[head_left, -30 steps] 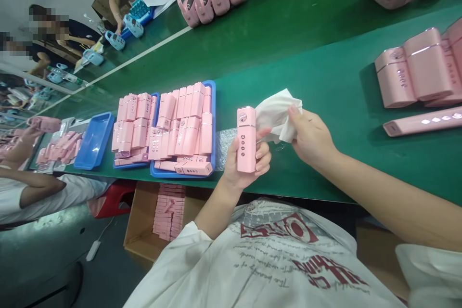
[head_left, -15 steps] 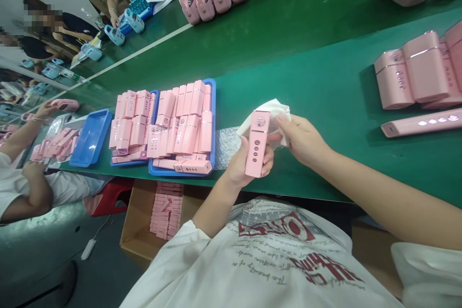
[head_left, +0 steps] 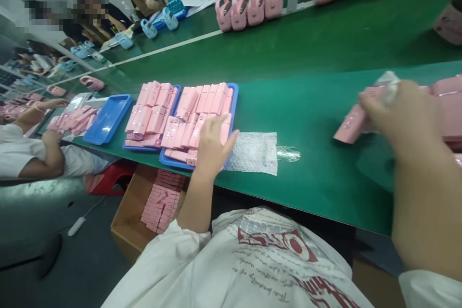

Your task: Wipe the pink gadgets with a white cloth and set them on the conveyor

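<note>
1. Head view: left hand (head_left: 211, 147), fingers spread, rests on pink units in the blue tray (head_left: 234, 94) at the surface's near edge.
2. Right hand (head_left: 400, 115), blurred, pinches a white cloth (head_left: 388, 81) and pink device (head_left: 348, 122) toward the right edge.
3. Risk: the loose stack topples if nudged.

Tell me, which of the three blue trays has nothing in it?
The leftmost blue tray: its bare floor shows, while the middle tray and the right tray are packed with pink devices.
</note>
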`<act>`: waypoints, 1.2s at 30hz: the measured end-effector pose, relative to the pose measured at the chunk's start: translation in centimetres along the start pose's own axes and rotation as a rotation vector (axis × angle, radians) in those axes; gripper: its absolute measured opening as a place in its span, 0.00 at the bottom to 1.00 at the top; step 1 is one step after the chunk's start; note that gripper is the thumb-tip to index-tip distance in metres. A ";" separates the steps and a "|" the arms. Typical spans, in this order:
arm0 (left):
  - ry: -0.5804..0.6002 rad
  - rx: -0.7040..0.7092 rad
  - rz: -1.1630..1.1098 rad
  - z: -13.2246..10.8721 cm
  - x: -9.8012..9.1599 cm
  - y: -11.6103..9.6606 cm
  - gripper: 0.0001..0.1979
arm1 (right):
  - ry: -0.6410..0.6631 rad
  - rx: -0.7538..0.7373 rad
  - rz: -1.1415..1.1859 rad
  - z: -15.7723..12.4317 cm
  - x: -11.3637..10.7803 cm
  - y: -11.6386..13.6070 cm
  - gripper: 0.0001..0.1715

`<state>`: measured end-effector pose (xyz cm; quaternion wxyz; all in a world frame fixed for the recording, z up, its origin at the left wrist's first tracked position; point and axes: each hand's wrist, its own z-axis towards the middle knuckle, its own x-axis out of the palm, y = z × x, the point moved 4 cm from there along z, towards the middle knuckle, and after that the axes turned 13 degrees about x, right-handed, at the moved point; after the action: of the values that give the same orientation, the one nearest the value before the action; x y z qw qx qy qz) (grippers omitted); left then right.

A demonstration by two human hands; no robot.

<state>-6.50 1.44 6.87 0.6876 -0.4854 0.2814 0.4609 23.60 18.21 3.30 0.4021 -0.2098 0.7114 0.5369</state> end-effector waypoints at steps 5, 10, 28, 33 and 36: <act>0.171 -0.280 0.420 0.7 -0.9 3.9 0.19 | -0.111 0.229 -0.203 1.3 -1.0 -1.7 0.20; 0.402 -0.301 0.465 1.1 1.5 2.5 0.21 | -0.115 0.203 -0.071 1.1 -1.4 -1.5 0.26; 0.195 -0.244 -1.280 0.1 5.3 -4.1 0.23 | 0.333 -0.349 1.043 -3.4 5.5 0.7 0.19; 0.302 -0.378 -1.269 -0.8 8.4 -5.5 0.26 | 0.427 -0.763 0.734 -8.6 4.9 2.6 0.26; 0.272 -0.487 -1.265 -1.1 9.6 -4.9 0.34 | 0.265 -1.109 0.520 -11.0 4.7 3.4 0.28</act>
<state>2.00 3.40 0.44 0.6544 -0.7502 -0.0837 -0.0435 14.54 9.72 2.70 -0.0020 -0.2721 0.3983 0.8760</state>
